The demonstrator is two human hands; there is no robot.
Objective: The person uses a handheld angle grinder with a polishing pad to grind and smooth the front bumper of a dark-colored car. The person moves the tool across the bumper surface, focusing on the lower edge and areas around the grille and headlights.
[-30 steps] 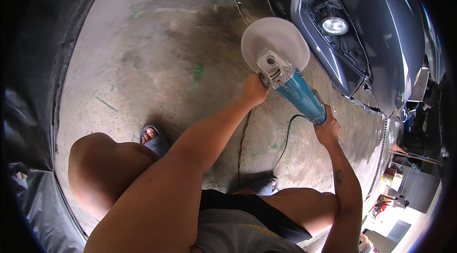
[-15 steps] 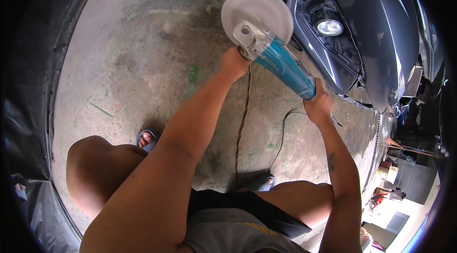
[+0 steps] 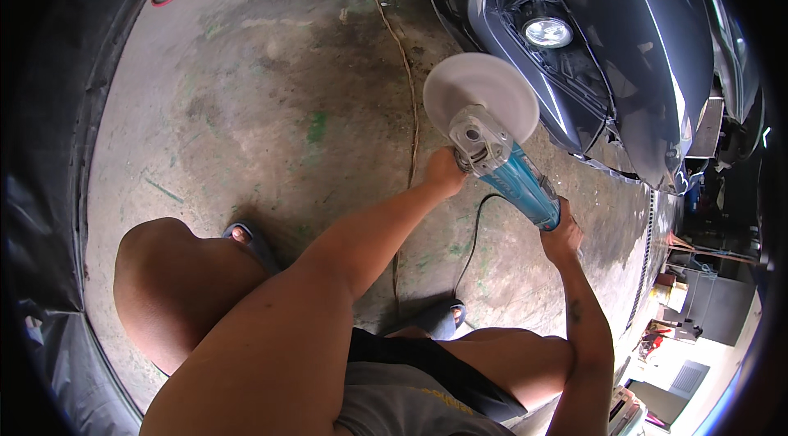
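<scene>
Clamped in both grips above the concrete floor [image 3: 246, 107]: blue rotary polisher [image 3: 513, 177], left hand [image 3: 443, 172] wrapped on the side handle by the head, right hand [image 3: 562, 235] closed round the rear body. White pad [image 3: 480, 95] just beside the dark car bumper [image 3: 624, 75].

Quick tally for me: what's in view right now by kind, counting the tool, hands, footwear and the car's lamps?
Polisher, teal body with white round pad: 1
Hands on it: 2, left hand by the head, right hand at the rear grip
Blue sandals: 2, one, the other
Round lamp in the dark car bumper: 1
Total: 6
</scene>
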